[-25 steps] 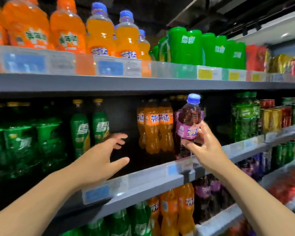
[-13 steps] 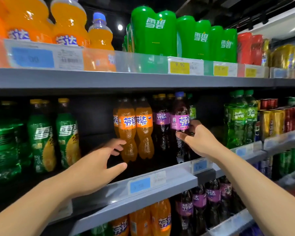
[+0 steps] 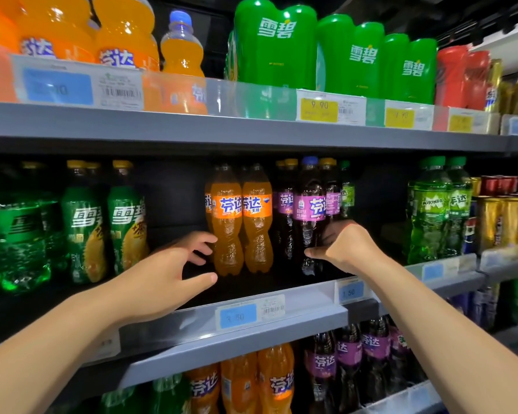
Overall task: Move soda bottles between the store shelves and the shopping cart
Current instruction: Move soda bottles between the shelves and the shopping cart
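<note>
Two hands raised to middle shelf (image 3: 237,342). Left hand (image 3: 165,276) holds nothing: fingers spread, lightly curved, thumb low, fingertips just beside front orange bottle (image 3: 226,234). Dark gap on shelf behind it, between green bottles (image 3: 126,231) and orange ones. Right hand (image 3: 347,246) wraps purple soda bottle (image 3: 308,210), thumb across front, fingers behind. Bottle upright on shelf, blue cap, front of purple row, behind price-rail lip.
</note>
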